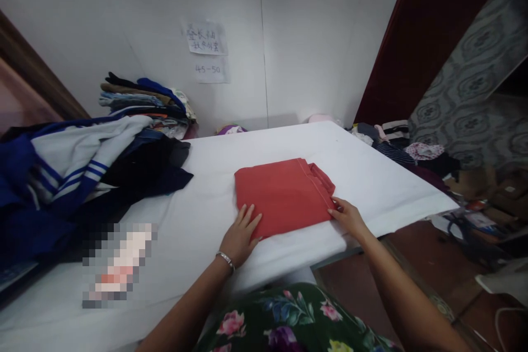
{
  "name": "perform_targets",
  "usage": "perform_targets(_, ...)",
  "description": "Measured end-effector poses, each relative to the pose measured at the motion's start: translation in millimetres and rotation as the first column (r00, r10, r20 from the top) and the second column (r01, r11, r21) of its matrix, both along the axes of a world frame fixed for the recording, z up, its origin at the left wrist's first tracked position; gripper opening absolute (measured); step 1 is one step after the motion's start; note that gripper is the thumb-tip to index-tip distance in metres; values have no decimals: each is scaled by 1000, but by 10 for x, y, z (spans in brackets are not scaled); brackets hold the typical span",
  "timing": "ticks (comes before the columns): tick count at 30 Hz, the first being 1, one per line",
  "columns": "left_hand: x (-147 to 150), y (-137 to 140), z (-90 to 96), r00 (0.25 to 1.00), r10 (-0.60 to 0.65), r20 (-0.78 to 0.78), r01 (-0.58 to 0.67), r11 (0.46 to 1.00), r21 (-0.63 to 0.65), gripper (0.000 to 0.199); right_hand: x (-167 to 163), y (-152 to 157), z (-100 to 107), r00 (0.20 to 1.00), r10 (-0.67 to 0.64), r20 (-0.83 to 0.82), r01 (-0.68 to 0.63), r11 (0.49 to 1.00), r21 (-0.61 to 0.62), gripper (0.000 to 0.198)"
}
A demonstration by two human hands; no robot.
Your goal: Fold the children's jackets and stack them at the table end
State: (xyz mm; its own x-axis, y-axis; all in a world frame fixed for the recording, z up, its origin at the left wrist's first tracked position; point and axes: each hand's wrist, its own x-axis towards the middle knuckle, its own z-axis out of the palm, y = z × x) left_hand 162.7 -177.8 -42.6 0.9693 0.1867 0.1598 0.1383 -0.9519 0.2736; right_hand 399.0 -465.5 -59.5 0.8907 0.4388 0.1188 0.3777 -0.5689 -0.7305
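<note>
Head view: the folded red garment (280,195) lies flat on the white surface (371,187) in front of you; take it as clock centre for the positions below. Your left hand (241,235) is between 7 and 8 o'clock, palm down, fingers spread fairly wide and resting on the near-left corner — thumb by the near edge. A bracelet (225,260) circles that wrist. Your right hand (348,217) is between 3 and 4 o'clock, fingers narrow, touching the right edge near its corner; you cannot tell whether cloth is pinched between them. The main panel looks smooth; a gathered red part protrudes at 2 o'clock, beside a seam line.

Around you: loose heap of blue, white and dark clothes (94,148) at 9 o'clock; folded stack (140,102) at 10 o'clock. Paper notes (208,38) on the wall (322,38) at 11 o'clock, the lower reading "45-50". More clothes (396,154) between 2 and 3 o'clock, past the surface's right edge. Pixelated patch (124,264) at 8 o'clock — content unreadable.
</note>
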Motion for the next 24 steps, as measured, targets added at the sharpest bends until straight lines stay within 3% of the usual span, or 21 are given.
perform_targets(4,-42,-28,14,1000,-10,0,10,999,-37,57,28,-6,15,1000,11,-9,-12,997,-72,52)
perform_targets(7,-71,-11,63,1000,22,0,-22,974,-227,64,82,-7,64,999,-12,-32,8,995,-98,59)
perform_targets(9,-36,24,102,985,170,28,-145,906,-398,65,129,15,104,995,-51,-91,46,998,-53,67)
perform_targets(11,50,78,141,927,372,41,-281,765,-580,63,169,51,143,979,-81,-185,88,996,33,74)
perform_targets(13,169,146,181,860,510,-12,-345,563,-752,59,190,87,178,954,-83,-289,123,985,123,82)
perform_targets(16,339,247,253,787,595,-160,-364,239,-900,53,186,111,221,885,-56,-462,184,954,238,93)
perform_targets(18,425,294,311,791,568,-228,-311,51,-949,50,170,107,243,826,-15,-564,225,926,304,95)
perform_targets(21,513,320,400,867,386,-314,-238,-233,-943,48,132,88,266,754,4,-657,294,892,343,92)
perform_targets(22,533,319,423,876,329,-353,-254,-307,-917,48,112,77,269,746,1,-666,308,886,346,90)
perform_targets(24,562,310,450,868,259,-425,-306,-395,-866,47,49,44,265,787,-39,-615,310,888,340,86)
